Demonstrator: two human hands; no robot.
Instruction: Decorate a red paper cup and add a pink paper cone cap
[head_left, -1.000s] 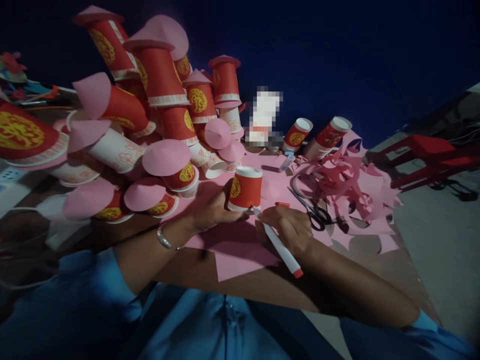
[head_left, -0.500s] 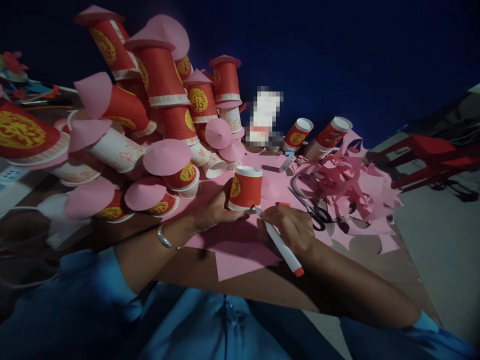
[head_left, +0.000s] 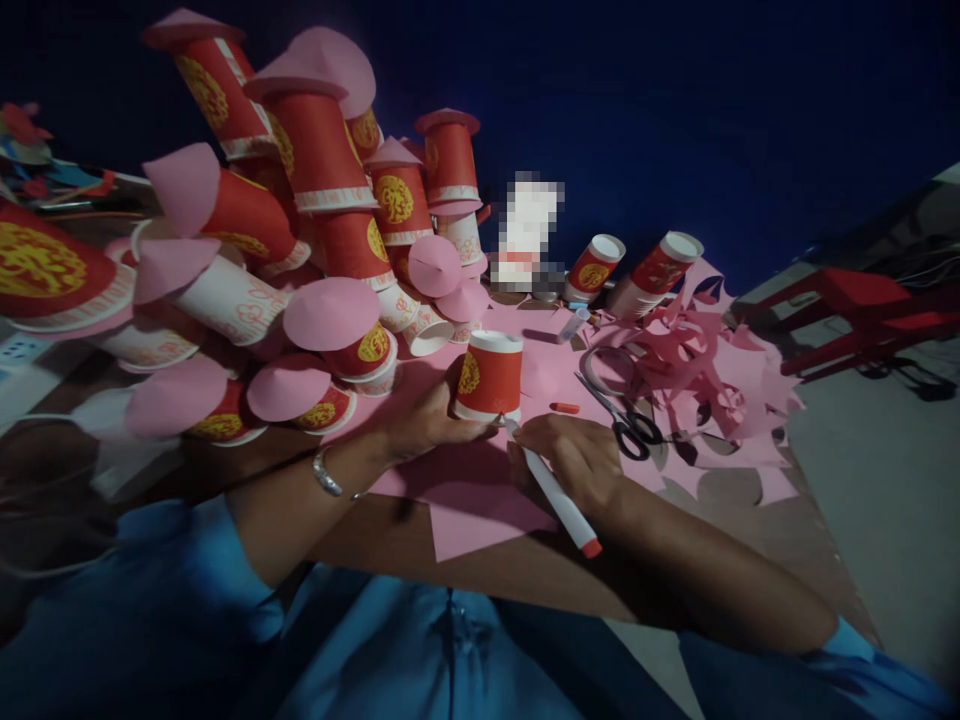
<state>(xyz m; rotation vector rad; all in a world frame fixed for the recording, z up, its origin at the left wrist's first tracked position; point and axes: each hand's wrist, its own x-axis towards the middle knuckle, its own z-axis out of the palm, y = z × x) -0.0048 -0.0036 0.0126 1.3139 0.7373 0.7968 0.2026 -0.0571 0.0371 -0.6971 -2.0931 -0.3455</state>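
A red paper cup (head_left: 495,378) with a yellow emblem and white bands stands on the pink paper, its white end up. My left hand (head_left: 433,415) is closed around its lower left side. In my right hand (head_left: 574,452) is a white marker (head_left: 559,505) with a red end cap; its tip touches or nearly touches the white band at the cup's lower edge. A small red pen cap (head_left: 565,408) lies just beyond my right hand. Behind the cup sits a pink paper cone (head_left: 541,372).
Stacked red and white cups with pink cone tops (head_left: 322,150) crowd the left. Scissors (head_left: 634,430), a tape roll (head_left: 609,372), a glue stick (head_left: 574,325) and pink paper scraps (head_left: 712,370) lie to the right. Two more cups (head_left: 596,268) stand behind; a red stool (head_left: 855,300) is beyond the table.
My right hand has shifted slightly left, carrying the marker tip along the cup's lower band. My left hand and the cup stay almost still.
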